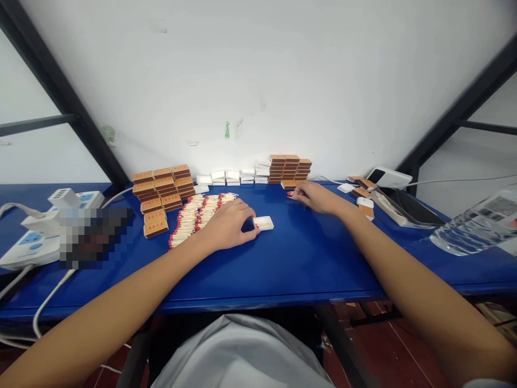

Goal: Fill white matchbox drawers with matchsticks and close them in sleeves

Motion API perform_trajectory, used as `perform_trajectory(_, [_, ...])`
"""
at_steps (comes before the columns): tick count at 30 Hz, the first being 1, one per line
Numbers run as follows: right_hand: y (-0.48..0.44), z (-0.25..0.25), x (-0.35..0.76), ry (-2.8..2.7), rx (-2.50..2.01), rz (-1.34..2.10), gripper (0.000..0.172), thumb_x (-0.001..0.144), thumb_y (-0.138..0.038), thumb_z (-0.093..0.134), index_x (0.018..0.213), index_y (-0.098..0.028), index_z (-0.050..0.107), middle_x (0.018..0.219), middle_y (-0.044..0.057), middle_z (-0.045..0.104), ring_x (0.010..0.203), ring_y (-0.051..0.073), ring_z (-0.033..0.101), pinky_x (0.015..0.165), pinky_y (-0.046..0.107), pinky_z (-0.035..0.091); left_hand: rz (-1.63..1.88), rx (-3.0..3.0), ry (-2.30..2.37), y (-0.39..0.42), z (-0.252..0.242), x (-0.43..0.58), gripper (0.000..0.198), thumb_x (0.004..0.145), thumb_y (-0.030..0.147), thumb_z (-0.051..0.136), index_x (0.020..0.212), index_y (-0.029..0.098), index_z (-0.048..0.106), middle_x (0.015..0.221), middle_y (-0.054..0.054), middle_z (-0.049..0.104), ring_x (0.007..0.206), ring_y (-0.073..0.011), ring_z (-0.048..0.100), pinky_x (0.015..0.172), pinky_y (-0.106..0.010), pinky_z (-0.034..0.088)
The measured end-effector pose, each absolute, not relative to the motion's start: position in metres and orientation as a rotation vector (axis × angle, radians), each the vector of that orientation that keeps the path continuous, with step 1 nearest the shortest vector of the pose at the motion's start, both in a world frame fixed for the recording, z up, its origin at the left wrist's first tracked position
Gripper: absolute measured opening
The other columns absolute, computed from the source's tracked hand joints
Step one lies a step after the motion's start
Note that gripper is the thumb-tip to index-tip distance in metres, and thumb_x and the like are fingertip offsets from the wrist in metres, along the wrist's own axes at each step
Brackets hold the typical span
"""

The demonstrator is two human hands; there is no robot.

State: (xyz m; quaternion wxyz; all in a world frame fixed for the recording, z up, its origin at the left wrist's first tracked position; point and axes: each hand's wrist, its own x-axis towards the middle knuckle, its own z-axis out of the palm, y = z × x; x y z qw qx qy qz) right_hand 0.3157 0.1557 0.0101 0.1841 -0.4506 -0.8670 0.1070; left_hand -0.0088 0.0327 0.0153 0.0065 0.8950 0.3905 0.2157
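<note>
My left hand [232, 222] curls over the table, its thumb and fingertips at the near end of a small white matchbox tray [264, 222]. A few matches seem to lie in that tray, partly hidden by the thumb. Between the pinched fingers of my right hand [313, 195] are a few red-tipped matches [290, 194], held low over the table in front of the stacked boxes. Rows of loose matches [186, 218] are spread beside and partly under my left hand and wrist.
Stacked brown matchboxes [163, 186] stand at left, with another stack [287, 168] against the wall. White trays [232, 177] line the back of the blue table [283, 269]. A power strip [30, 245] sits far left; a water bottle [476, 223] and black device [412, 207] are right.
</note>
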Motion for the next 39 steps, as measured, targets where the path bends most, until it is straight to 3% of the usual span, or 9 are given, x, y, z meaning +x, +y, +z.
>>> perform_trajectory(5, [0.113, 0.026, 0.273, -2.527, -1.074, 0.43, 0.032, 0.104, -0.05, 0.053, 0.095, -0.022, 0.064, 0.093, 0.009, 0.069, 0.081, 0.023, 0.06, 0.073, 0.035, 0.045, 0.662, 2.802, 1.234, 0.033, 0.016, -0.008, 0.018, 0.097, 0.039, 0.072, 0.101, 0.021, 0.073, 0.098, -0.007, 0.075, 0.103, -0.0291, 0.067, 0.092, -0.045, 0.054])
perform_trajectory(14, [0.07, 0.026, 0.233, -2.671, -0.942, 0.357, 0.019, 0.108, -0.033, 0.05, 0.099, -0.022, 0.063, 0.106, 0.01, 0.065, 0.086, 0.023, 0.062, 0.076, 0.035, 0.046, 0.662, 2.823, 1.21, 0.035, 0.012, -0.009, 0.019, 0.097, 0.04, 0.071, 0.101, 0.021, 0.071, 0.099, -0.008, 0.076, 0.103, -0.0289, 0.067, 0.094, -0.045, 0.054])
perform_trajectory(22, [0.068, 0.023, 0.228, -2.669, -0.877, 0.354, 0.019, 0.108, -0.038, 0.054, 0.099, -0.024, 0.064, 0.106, 0.009, 0.067, 0.084, 0.023, 0.062, 0.074, 0.036, 0.046, 0.673, 2.8, 1.205, 0.035, 0.013, -0.009, 0.015, 0.095, 0.037, 0.072, 0.099, 0.022, 0.07, 0.101, -0.007, 0.077, 0.104, -0.0286, 0.068, 0.094, -0.045, 0.054])
perform_trajectory(32, [0.137, 0.022, 0.295, -2.449, -1.149, 0.074, 0.018, 0.102, -0.028, 0.056, 0.103, -0.02, 0.071, 0.105, 0.014, 0.068, 0.088, 0.026, 0.063, 0.08, 0.037, 0.045, 0.665, 2.76, 1.201, 0.032, 0.015, -0.008, 0.017, 0.097, 0.038, 0.071, 0.103, 0.022, 0.072, 0.101, -0.007, 0.076, 0.108, -0.0294, 0.067, 0.094, -0.044, 0.055])
perform_trajectory(39, [0.172, 0.004, 0.327, -2.487, -1.206, 0.09, 0.024, 0.103, -0.038, 0.058, 0.096, -0.02, 0.073, 0.098, 0.014, 0.076, 0.09, 0.029, 0.065, 0.079, 0.038, 0.046, 0.651, 2.771, 1.2, 0.032, 0.016, -0.008, 0.018, 0.098, 0.039, 0.07, 0.103, 0.021, 0.072, 0.099, -0.007, 0.075, 0.105, -0.0294, 0.066, 0.092, -0.045, 0.054])
